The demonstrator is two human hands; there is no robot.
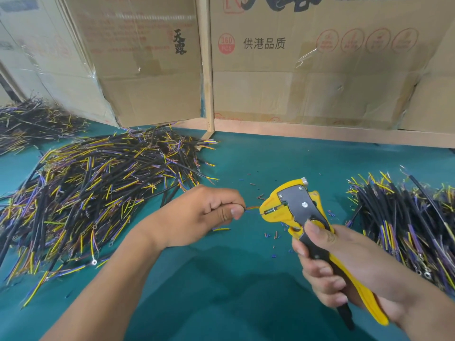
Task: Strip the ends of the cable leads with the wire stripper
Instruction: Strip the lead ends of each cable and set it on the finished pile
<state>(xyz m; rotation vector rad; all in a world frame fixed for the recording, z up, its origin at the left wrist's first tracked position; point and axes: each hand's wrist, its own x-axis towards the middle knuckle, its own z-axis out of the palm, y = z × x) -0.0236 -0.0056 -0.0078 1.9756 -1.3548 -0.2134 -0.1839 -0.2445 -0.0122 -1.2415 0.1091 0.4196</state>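
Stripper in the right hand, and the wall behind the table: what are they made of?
Stripper: likely glossy yellow plastic body with a grey metal plate, shiny screws showing. Wall: brown cardboard, matte, with printed marks, creases and clear tape.

Hidden inside the curled fingers [221,200] of the left hand [197,217]: most of the cable [251,208], only short lead ends poking out toward the wire stripper [295,212]. Covered by the right hand [344,267]: the stripper's handle middle. Too small to tell apart: insulation scraps [270,236] below the stripper. Cut off at the frame's right edge: the right cable pile [406,217].
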